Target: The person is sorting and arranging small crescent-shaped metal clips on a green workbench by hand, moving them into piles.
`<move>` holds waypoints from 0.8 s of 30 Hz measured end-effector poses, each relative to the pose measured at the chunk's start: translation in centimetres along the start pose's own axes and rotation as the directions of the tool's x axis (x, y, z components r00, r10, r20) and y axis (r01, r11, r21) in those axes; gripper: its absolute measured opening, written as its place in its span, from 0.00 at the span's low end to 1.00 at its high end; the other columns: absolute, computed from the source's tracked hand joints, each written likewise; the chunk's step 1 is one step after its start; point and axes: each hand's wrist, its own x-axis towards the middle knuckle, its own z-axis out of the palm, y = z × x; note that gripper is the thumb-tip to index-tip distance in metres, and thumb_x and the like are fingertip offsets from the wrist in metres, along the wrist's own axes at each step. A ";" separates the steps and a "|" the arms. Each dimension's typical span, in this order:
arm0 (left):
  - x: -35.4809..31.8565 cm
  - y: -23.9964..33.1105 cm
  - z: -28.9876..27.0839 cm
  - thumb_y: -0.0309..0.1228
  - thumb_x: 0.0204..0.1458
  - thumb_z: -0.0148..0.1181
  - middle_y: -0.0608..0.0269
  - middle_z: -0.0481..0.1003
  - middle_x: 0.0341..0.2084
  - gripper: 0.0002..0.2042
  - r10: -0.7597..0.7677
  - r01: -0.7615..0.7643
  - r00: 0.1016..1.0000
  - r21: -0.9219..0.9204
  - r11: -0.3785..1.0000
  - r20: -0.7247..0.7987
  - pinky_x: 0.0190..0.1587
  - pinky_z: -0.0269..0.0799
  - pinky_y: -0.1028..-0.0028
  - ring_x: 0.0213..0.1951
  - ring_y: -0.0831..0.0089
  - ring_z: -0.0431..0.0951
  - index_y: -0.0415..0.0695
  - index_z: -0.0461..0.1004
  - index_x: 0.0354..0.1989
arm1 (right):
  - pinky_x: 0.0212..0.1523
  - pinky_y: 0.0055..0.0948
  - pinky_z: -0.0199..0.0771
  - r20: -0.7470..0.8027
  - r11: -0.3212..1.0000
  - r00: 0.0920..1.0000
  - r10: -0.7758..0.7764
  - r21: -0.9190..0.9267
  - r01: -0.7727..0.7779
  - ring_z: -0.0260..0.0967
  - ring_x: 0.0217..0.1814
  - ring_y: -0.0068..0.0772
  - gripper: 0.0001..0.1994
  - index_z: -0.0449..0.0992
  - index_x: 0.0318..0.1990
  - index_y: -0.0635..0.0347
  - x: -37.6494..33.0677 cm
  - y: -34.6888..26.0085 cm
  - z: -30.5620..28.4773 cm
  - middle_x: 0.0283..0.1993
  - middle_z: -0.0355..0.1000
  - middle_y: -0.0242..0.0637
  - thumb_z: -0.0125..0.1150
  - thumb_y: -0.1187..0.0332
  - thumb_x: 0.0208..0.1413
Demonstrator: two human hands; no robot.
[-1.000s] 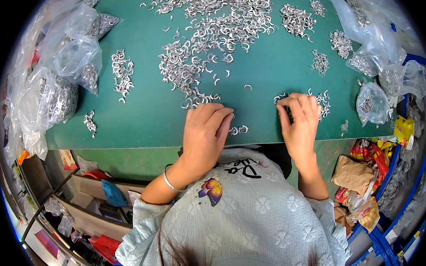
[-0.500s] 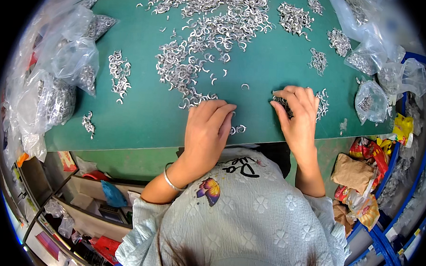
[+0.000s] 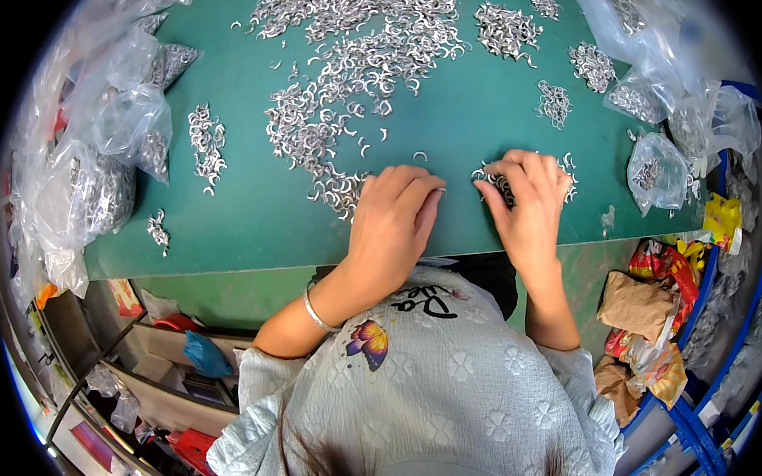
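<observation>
Small silvery crescent-shaped metal pieces [image 3: 305, 128] lie in a long loose heap on the green tabletop [image 3: 245, 224]. My left hand [image 3: 390, 230] is at the near end of this heap, thumb and forefinger pinched together. A bit of a metal piece [image 3: 441, 190] shows at its fingertips. To its right, my right hand [image 3: 531, 206] curls over a small pile of the same pieces [image 3: 501, 185], several of them visible between thumb and fingers. More pieces [image 3: 568, 174] lie just past its knuckles. One single crescent [image 3: 420, 156] rests between the hands, further back.
Clear plastic bags of metal parts [image 3: 103, 183] crowd the left edge, and more bags [image 3: 656, 173] stand at the right. Small separate piles [image 3: 206, 145] dot the table on both sides. Blue shelving [image 3: 695, 439] and a brown paper packet [image 3: 637, 304] are below right.
My left hand has moved right, closer to my right hand. The pieces beside it near the table edge no longer show. My right hand stays at its pile; the whole view has shifted slightly.
</observation>
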 end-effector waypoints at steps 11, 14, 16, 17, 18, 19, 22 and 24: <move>1.3 0.0 1.9 0.19 0.49 0.62 0.56 0.78 0.32 0.05 -0.055 0.055 0.998 -0.040 0.998 -0.003 0.36 0.71 0.69 0.32 0.61 0.77 0.38 0.77 0.35 | 0.47 0.39 0.54 -0.001 0.996 0.996 -0.088 0.011 0.088 0.64 0.44 0.36 0.06 0.74 0.34 0.59 0.0 0.8 0.2 0.39 0.69 0.33 0.64 0.75 0.49; 1.3 -0.1 1.7 0.20 0.50 0.62 0.56 0.78 0.31 0.05 -0.106 0.104 0.994 -0.097 0.990 -0.015 0.33 0.71 0.71 0.30 0.65 0.78 0.37 0.77 0.35 | 0.47 0.40 0.54 -0.025 0.997 0.998 -0.063 0.045 0.064 0.65 0.44 0.36 0.05 0.73 0.34 0.59 0.1 1.1 0.1 0.39 0.69 0.33 0.63 0.76 0.50; 1.3 0.0 1.4 0.20 0.50 0.62 0.56 0.79 0.30 0.05 -0.153 0.153 0.988 -0.115 0.982 0.003 0.31 0.70 0.72 0.30 0.66 0.79 0.38 0.77 0.35 | 0.47 0.39 0.54 -0.042 0.996 0.998 -0.052 0.075 0.055 0.65 0.43 0.37 0.06 0.73 0.35 0.59 0.2 1.3 -0.1 0.39 0.70 0.34 0.62 0.76 0.50; 1.4 0.2 1.2 0.20 0.50 0.62 0.56 0.79 0.30 0.04 -0.183 0.184 0.983 -0.114 0.976 0.025 0.31 0.70 0.73 0.29 0.67 0.79 0.38 0.77 0.35 | 0.46 0.39 0.55 -0.049 0.995 0.998 -0.047 0.089 0.051 0.65 0.43 0.37 0.06 0.73 0.35 0.59 0.2 1.5 -0.3 0.39 0.70 0.34 0.62 0.76 0.50; 1.4 0.3 1.0 0.20 0.50 0.62 0.56 0.79 0.30 0.04 -0.212 0.216 0.976 -0.113 0.970 0.046 0.31 0.70 0.73 0.29 0.67 0.79 0.38 0.78 0.35 | 0.46 0.38 0.55 -0.052 0.993 0.998 -0.026 0.116 0.032 0.65 0.42 0.37 0.05 0.73 0.35 0.59 0.3 1.7 -0.4 0.38 0.70 0.34 0.62 0.76 0.50; 1.4 0.4 1.0 0.20 0.50 0.63 0.57 0.79 0.29 0.05 -0.222 0.227 0.974 -0.129 0.965 0.048 0.31 0.69 0.74 0.29 0.69 0.78 0.38 0.78 0.35 | 0.46 0.37 0.55 -0.054 0.990 0.999 -0.006 0.143 0.014 0.65 0.41 0.37 0.05 0.73 0.35 0.60 0.4 1.8 -0.6 0.37 0.71 0.34 0.62 0.77 0.51; 1.4 0.4 1.0 0.20 0.50 0.63 0.60 0.80 0.29 0.06 -0.256 0.263 0.965 -0.189 0.946 0.059 0.30 0.68 0.76 0.27 0.74 0.75 0.39 0.79 0.36 | 0.45 0.34 0.56 -0.006 0.965 0.996 0.086 0.248 -0.082 0.66 0.38 0.37 0.03 0.74 0.35 0.60 0.7 2.4 -1.3 0.33 0.71 0.34 0.61 0.77 0.53; 1.3 0.3 1.1 0.20 0.50 0.63 0.63 0.80 0.29 0.06 -0.282 0.292 0.957 -0.241 0.926 0.073 0.30 0.67 0.78 0.25 0.78 0.72 0.39 0.79 0.37 | 0.42 0.32 0.59 0.003 0.931 0.989 0.147 0.338 -0.139 0.66 0.34 0.36 0.02 0.75 0.34 0.60 0.9 2.3 -1.6 0.31 0.71 0.35 0.59 0.77 0.55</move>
